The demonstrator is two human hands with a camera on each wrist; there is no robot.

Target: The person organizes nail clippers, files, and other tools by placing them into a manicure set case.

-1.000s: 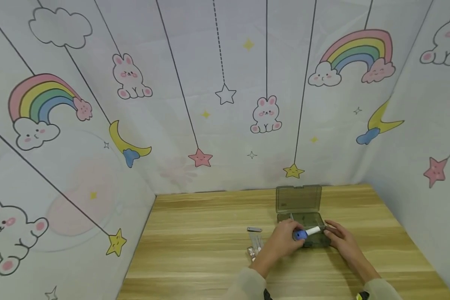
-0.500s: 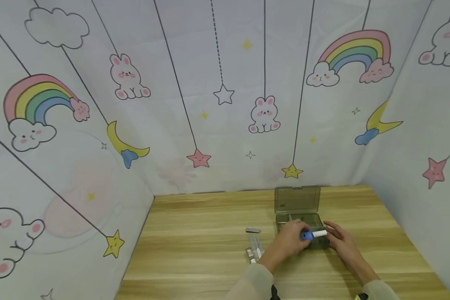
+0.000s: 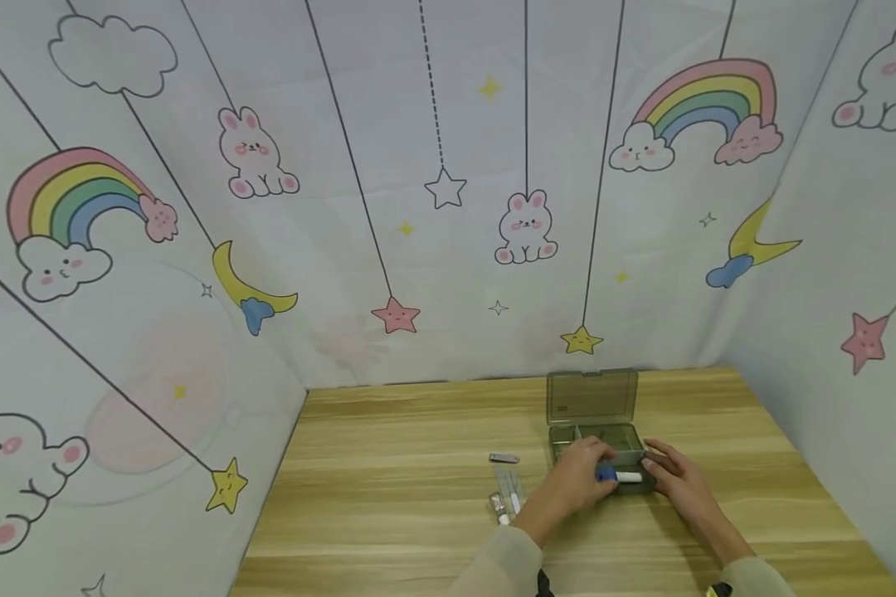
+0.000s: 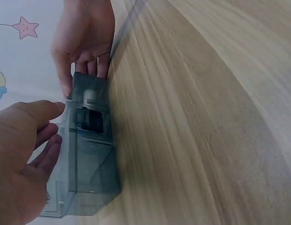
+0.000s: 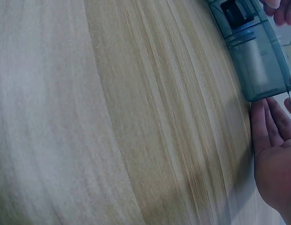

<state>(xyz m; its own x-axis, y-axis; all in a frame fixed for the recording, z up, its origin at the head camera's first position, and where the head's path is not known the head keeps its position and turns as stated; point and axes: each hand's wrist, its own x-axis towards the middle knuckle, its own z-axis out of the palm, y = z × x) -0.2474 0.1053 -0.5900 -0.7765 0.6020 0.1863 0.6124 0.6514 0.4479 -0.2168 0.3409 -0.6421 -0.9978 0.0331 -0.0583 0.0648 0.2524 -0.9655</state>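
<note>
A grey translucent compartment box (image 3: 630, 438) stands on the table with its lid (image 3: 592, 398) raised. Inside its front part lies a small stick-like item, blue at one end and white at the other (image 3: 629, 477); its kind is unclear. My left hand (image 3: 575, 477) hovers over that blue end. In the left wrist view, the thumb and fingers (image 4: 47, 157) stand apart with nothing visible between them, beside the box's top edge. My right hand (image 3: 683, 485) rests at the box's right end. Its straight fingers (image 5: 259, 126) lie against the end wall, the thumb up at the rim.
Left of the box, on the wood-grain table (image 3: 388, 481), lie a nail clipper (image 3: 504, 458), some thin pale tools, and a shiny metallic piece (image 3: 498, 503) with a white end. A printed cloth wall (image 3: 463, 348) rises behind the table.
The blue-and-white item, held above the box by my left hand, first shifted right, then went down into the front part. The left fingers have come off it. My right hand stays put.
</note>
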